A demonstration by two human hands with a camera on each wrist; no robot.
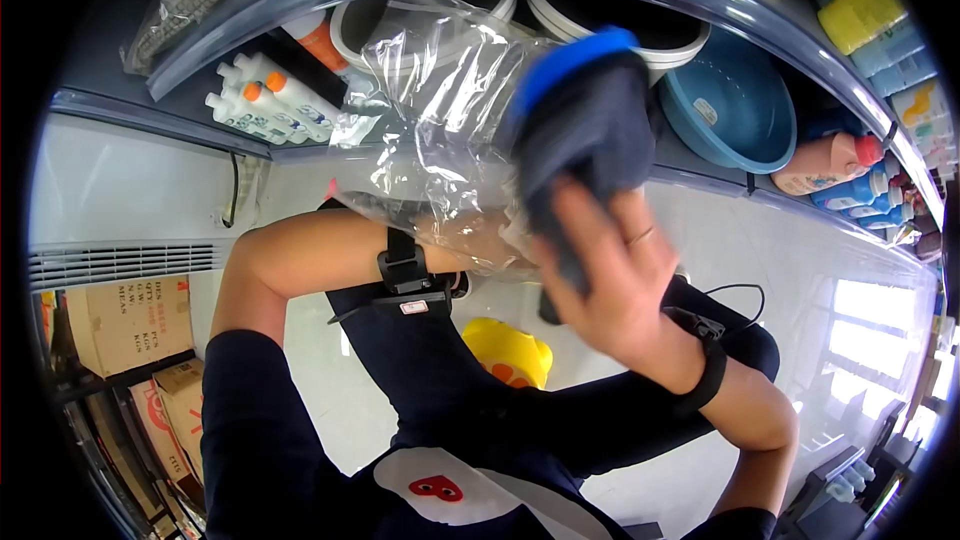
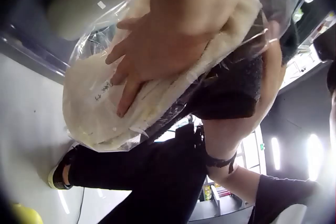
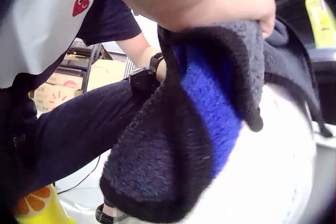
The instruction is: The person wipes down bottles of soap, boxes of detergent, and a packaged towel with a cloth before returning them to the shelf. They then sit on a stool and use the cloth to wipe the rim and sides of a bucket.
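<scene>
My right hand (image 1: 615, 270) grips a soft, dark grey fleecy cloth (image 1: 590, 140) with black edging and a blue part, blurred in the head view. In the right wrist view the cloth (image 3: 152, 155) hangs folded under that hand, its blue side showing between grey flaps. A clear plastic bag (image 1: 440, 110) spreads to the left of it. My left hand (image 2: 157, 50) lies with spread fingers on a cream fleecy piece (image 2: 89, 103) printed with small dark marks, within the bag's crinkled film. From the head, the bag mostly covers this hand.
Ahead is a shelf with white-rimmed buckets (image 1: 680, 55), a blue basin (image 1: 730, 110), white bottles (image 1: 270, 100) and a pink bottle (image 1: 825, 162). A yellow object with an orange-slice print (image 1: 508, 352) stands on the floor between the legs. Cardboard boxes (image 1: 130, 325) are stacked at left.
</scene>
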